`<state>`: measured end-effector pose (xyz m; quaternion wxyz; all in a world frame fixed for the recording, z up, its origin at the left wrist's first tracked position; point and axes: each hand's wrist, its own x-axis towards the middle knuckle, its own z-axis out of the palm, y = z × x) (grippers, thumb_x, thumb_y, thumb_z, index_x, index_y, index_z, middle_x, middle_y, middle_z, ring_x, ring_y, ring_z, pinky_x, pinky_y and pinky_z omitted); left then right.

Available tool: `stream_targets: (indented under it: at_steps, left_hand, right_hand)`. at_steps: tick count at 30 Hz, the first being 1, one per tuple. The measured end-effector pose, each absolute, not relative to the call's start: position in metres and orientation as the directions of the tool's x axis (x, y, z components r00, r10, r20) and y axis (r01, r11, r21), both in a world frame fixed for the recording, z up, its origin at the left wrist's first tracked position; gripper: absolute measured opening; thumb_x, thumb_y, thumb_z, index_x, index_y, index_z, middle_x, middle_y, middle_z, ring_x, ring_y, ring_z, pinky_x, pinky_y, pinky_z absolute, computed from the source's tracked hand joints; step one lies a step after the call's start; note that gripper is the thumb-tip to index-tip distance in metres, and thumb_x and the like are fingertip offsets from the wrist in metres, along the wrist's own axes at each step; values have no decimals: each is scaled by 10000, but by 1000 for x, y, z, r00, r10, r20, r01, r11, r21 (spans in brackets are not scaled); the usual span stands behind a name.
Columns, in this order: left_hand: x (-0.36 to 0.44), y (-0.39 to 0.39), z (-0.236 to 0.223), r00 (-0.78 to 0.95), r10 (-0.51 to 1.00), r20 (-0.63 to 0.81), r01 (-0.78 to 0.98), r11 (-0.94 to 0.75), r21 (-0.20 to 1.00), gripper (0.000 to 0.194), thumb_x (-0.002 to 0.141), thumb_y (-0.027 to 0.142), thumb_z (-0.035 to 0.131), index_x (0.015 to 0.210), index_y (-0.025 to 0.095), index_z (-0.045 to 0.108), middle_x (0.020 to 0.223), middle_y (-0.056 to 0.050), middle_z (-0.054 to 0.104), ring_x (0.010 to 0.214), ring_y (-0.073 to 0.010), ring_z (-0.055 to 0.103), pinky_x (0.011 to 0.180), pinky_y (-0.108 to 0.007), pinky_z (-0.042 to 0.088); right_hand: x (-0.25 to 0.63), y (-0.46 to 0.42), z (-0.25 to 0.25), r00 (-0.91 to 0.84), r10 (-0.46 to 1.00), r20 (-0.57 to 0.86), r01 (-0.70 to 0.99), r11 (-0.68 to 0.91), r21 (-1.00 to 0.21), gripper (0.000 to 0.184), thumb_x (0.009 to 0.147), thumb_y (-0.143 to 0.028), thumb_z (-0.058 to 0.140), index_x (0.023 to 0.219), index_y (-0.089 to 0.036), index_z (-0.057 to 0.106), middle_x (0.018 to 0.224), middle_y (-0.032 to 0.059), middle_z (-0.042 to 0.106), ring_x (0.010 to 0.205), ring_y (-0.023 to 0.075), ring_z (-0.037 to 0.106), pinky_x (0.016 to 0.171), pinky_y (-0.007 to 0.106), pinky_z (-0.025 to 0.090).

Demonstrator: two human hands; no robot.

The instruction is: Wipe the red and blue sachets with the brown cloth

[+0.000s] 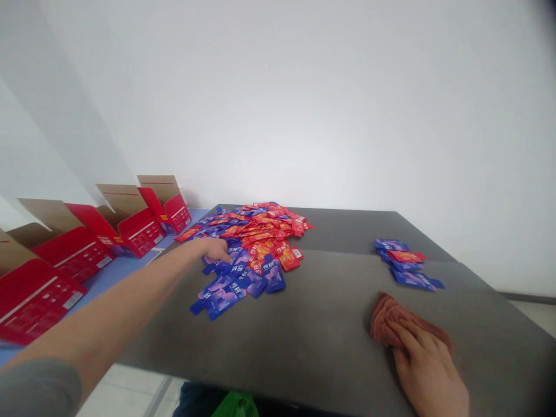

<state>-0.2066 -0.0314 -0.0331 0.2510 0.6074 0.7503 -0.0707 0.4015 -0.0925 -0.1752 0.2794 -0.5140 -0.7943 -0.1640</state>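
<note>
The right hand [432, 370] clasps a brown cloth [381, 318] on the dark bench [317, 324]. The left hand [216, 249] is at the sachet pile [264, 229]; whether it pinches one, I cannot quite tell. A smaller sachet cluster [406, 266] lies beyond the cloth; red cartons [141, 233] stand leftward.

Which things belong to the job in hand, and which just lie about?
Likely the job:
brown fabric cloth, under the right hand
heaped blue and red flat packets, at the left hand

Untouched, likely just lying about:
open red cardboard boxes
smaller packet group at right
green plastic item, below
</note>
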Motion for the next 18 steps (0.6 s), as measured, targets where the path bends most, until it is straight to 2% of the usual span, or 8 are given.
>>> stream_targets:
  at_steps: [3,7,10,15,18]
  left_hand:
    - [-202,-26,-36,-171,870,-462,960,252,120,526,611,686,768,532,185,632,498,-47,610,519,-184,564,558,-277,468]
    - [-197,-24,-34,-198,860,-470,965,255,61,602,650,776,703,562,184,637,549,-67,651,546,-201,604,551,-275,466]
    - [-188,-22,-38,-218,867,-448,967,254,21,611,674,783,685,541,191,614,552,-76,657,582,-219,628,563,-277,473]
    - [-172,-19,-48,-243,860,-448,966,256,-34,530,769,677,687,567,190,629,504,-64,647,605,-241,670,611,-294,508]
    - [-169,-18,-47,-250,831,-496,966,245,-76,471,897,564,656,640,169,661,579,-32,679,623,-197,675,657,-308,537]
  right_hand:
    - [400,-93,-174,-322,720,615,901,431,-33,346,987,-293,406,1197,-188,660,1231,118,693,1133,310,601,1019,485,456]
    - [397,-96,-172,-304,731,611,906,421,-53,326,992,-273,419,1192,-189,662,1210,113,696,1120,308,598,1001,485,464]
    - [396,-98,-169,-297,732,613,907,417,-59,327,988,-271,429,1204,-188,661,1210,115,694,1126,312,591,994,487,469]
    - [397,-99,-169,-295,746,597,909,412,-67,337,985,-276,438,1219,-180,660,1234,124,687,1131,321,589,997,501,472]
    - [398,-99,-170,-297,749,593,906,417,-73,335,984,-275,437,1221,-186,656,1243,122,682,1148,319,589,1014,500,465]
